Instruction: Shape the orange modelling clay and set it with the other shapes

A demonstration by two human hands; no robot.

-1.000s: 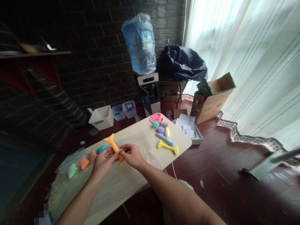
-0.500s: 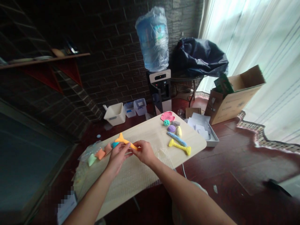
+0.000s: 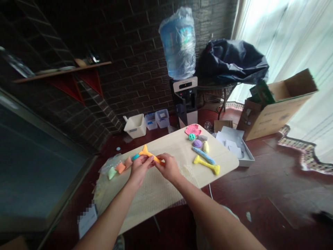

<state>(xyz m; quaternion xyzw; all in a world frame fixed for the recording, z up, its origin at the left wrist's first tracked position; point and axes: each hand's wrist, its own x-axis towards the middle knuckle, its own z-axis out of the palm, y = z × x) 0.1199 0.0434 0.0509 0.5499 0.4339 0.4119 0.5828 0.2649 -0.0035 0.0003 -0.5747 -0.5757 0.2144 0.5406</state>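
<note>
Both hands are on an orange modelling-clay piece (image 3: 145,150) with a forked end, held just above the table. My left hand (image 3: 139,169) is closed on its middle, thumb on top. My right hand (image 3: 169,167) pinches the narrow end, which its fingers partly hide. Left of my left hand lie a blue lump (image 3: 135,157), a salmon-pink lump (image 3: 128,162), an orange lump (image 3: 120,168) and a pale green one (image 3: 112,173). Toward the right end are a yellow bone-shaped piece (image 3: 206,165), a blue stick (image 3: 203,155) and a purple dome (image 3: 197,143).
Bubble wrap (image 3: 156,194) covers part of the light wooden table (image 3: 223,156). A pink flat piece (image 3: 192,130) and a green ball with holes (image 3: 191,136) lie at its far corner. Beyond stand a water dispenser (image 3: 185,100), plastic bins (image 3: 136,126) and a cardboard box (image 3: 273,111).
The camera has turned slightly left, so the whole scene sits further right. My left fingers have drawn in closer around the orange piece; my right hand keeps its pinch.
</note>
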